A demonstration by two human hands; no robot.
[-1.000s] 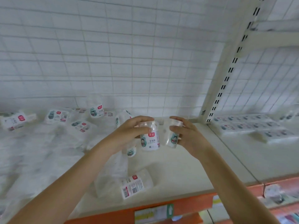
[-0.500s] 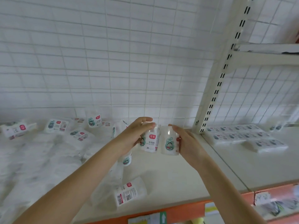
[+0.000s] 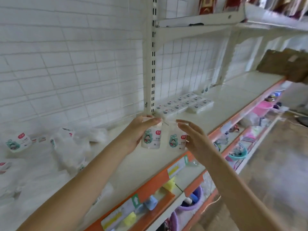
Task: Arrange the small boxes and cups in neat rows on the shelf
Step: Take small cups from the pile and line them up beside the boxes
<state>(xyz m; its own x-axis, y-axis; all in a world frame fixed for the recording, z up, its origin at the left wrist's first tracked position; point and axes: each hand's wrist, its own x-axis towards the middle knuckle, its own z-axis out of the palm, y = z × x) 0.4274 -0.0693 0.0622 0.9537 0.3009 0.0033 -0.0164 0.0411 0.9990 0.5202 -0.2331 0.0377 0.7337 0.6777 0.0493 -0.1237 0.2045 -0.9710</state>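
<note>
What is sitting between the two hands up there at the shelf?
Two small clear plastic cups with cartoon labels, side by side: the left hand grips one, the right hand holds the other. The head view shows this.

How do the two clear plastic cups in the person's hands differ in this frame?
The left clear plastic cup sits higher, with the left hand wrapped around it; the right clear plastic cup sits lower, the right hand holding it with straighter fingers. Both are upright, with the same cartoon label and red badge.
</note>
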